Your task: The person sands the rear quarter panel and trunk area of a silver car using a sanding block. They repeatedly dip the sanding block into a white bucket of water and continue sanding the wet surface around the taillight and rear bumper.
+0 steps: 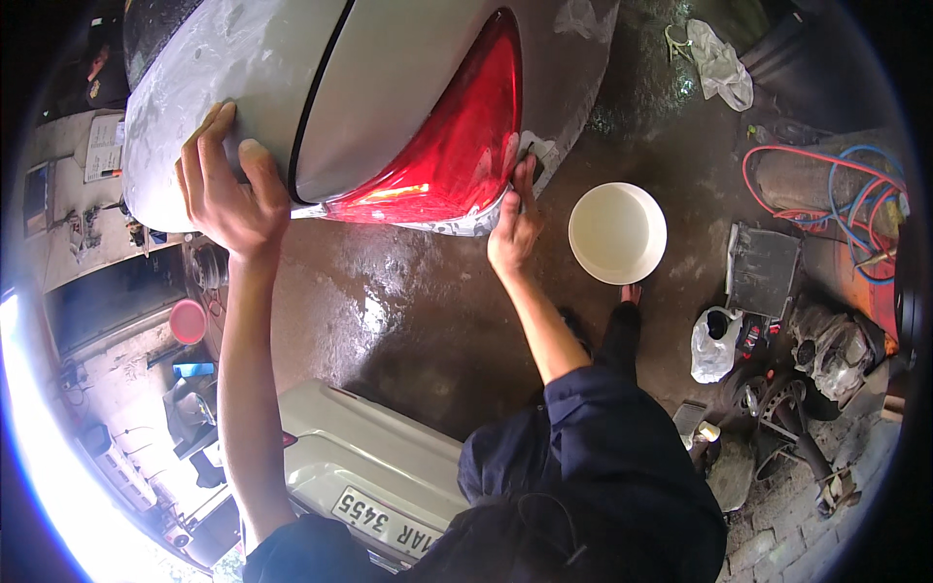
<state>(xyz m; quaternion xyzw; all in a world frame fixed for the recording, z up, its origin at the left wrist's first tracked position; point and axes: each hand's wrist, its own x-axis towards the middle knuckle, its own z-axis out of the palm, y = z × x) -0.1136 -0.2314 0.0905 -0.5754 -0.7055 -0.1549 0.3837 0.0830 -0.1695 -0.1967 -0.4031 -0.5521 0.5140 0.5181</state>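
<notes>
My left hand rests on the silver-grey car body, fingers spread and holding nothing. Whitish smears cover the panel around it. My right hand is at the lower corner of the red tail light. It is closed on a small dark flat piece that looks like sandpaper, pressed to the panel beside the light. Patchy, scuffed paint shows along the panel edge there. Right of this hand, on the wet floor, stands a round cream bucket; its contents are pale and hard to make out.
Behind me sits another silver car. To the right are red and blue hoses, a dark flat panel, a white plastic bag and scattered parts. A grey cloth lies far right. A pink basin is at left.
</notes>
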